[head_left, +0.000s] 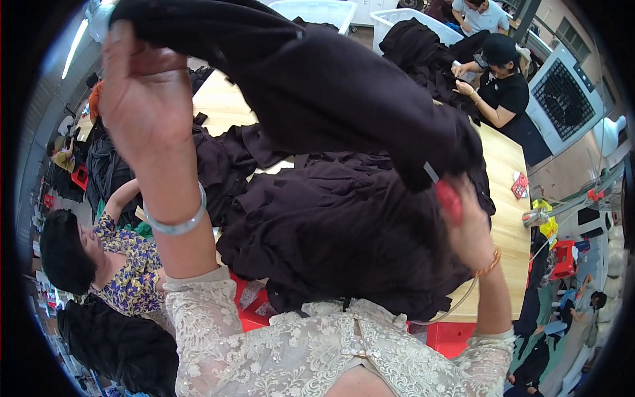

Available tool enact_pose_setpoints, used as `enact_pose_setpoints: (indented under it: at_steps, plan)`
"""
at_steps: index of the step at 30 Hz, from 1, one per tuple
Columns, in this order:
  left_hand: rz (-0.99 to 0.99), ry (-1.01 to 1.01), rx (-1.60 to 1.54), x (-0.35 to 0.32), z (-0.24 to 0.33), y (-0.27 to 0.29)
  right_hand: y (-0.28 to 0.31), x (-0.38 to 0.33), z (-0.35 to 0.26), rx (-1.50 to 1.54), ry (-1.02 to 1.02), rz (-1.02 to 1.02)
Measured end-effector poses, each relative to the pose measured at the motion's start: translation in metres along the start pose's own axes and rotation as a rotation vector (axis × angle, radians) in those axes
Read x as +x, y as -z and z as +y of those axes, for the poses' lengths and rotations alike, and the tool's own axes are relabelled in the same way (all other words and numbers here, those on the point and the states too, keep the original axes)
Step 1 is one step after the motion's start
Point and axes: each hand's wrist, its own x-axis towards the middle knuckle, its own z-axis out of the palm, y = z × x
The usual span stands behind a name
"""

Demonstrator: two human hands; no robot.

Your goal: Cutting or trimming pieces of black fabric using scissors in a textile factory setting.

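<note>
My left hand [149, 99] is raised at the upper left, palm toward me, its fingers partly hidden behind a long dark piece of garment [337, 79]. That cloth hangs in an arc from my left hand across to the right. My right hand [466, 215], lower down at the right, is closed on a red-handled tool [450, 202] with a narrow pale metal tip, close against the cloth. Motion blurs this hand, and I cannot make out the tool's exact kind. Below both hands a heap of dark garments [344, 231] lies on the wooden table [506, 178].
A person in a flowered top [129, 268] sits close at my left. Across the table at the right, a person in black [506, 92] handles dark cloth. White bins [397, 23] stand beyond. A small red item [519, 185] lies near the table's right edge, beside a metal arm [562, 208].
</note>
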Motion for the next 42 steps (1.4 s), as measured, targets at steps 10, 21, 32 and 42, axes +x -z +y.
enact_pose_setpoints:
  at_steps: [10, 21, 32, 42]
  plan:
    - [-0.015, 0.947, 1.095, -0.013, -0.149, 0.203, -0.068, 0.124, 0.041, -0.129, -0.134, -0.221]
    - [-0.222, 1.047, 1.080, -0.225, 0.006, 0.109, -0.041, -0.021, 0.047, 0.205, -0.542, -0.292]
    - [-0.857, 0.636, 1.676, -0.374, 0.010, 0.064, -0.057, -0.087, -0.001, 0.263, -0.288, -0.349]
    - [-0.507, 0.295, 1.163, -0.311, 0.010, 0.026, -0.050, -0.103, -0.042, 0.482, -0.284, -0.693]
